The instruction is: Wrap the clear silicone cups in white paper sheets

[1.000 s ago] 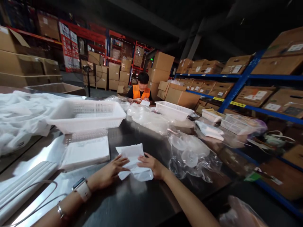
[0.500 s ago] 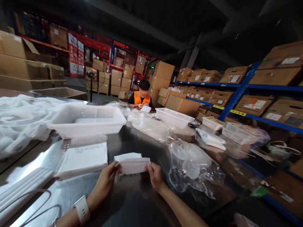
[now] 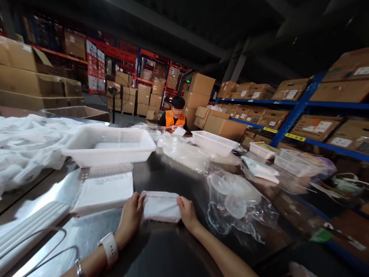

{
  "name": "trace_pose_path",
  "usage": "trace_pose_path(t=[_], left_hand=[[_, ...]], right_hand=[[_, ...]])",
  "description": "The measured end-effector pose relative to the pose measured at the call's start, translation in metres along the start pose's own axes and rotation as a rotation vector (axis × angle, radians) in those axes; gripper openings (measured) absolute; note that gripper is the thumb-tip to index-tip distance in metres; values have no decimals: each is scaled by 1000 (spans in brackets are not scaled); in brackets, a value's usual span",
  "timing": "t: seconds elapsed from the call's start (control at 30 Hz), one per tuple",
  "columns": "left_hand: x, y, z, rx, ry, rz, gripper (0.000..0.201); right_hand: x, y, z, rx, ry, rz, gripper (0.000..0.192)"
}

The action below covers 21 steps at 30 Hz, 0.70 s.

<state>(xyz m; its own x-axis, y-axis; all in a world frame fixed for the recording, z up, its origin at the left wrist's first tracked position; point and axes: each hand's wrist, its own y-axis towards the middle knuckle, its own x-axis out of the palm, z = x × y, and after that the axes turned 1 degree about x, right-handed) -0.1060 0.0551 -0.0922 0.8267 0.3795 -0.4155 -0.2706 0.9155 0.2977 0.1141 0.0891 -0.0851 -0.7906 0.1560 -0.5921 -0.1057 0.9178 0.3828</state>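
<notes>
A small white flat packet [image 3: 161, 207], like a paper or thin plastic bag, is stretched between my hands above the dark table. My left hand [image 3: 133, 211] pinches its left edge, and my right hand [image 3: 186, 211] grips the right edge. A folded strip runs along its upper side. Left of my left hand lies a stack of white flat bags [image 3: 105, 192]. Clear plastic bags with round translucent lids or cups [image 3: 236, 192] lie to the right of my right hand.
A white perforated basket [image 3: 115, 154] stands behind the stack, with white cloth [image 3: 31, 142] at far left. Across the table a person in an orange vest [image 3: 174, 120] holds something white. Another white basket [image 3: 215, 142] and clear trays [image 3: 296, 161] sit at right; a corded white device [image 3: 37, 227] is front left.
The packet's flap has come down and its broad face now shows, flat between my hands. Both hands keep their hold. The view has shifted slightly.
</notes>
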Motion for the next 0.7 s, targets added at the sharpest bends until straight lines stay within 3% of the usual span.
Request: trace_pose_path(t=[0.23, 0.4, 0.57, 0.7], left_hand=[[0, 6, -9, -5, 181, -44, 28], [-6, 11, -8, 28, 477, -247, 31], [-24, 8, -2, 45, 603, -346, 30], [-44, 4, 11, 84, 697, -335, 27]], right_hand=[[-2, 4, 2, 11, -55, -63, 49], [-4, 5, 1, 40, -93, -128, 46], [-7, 9, -1, 73, -209, -201, 41], [-23, 19, -15, 88, -385, -311, 35]])
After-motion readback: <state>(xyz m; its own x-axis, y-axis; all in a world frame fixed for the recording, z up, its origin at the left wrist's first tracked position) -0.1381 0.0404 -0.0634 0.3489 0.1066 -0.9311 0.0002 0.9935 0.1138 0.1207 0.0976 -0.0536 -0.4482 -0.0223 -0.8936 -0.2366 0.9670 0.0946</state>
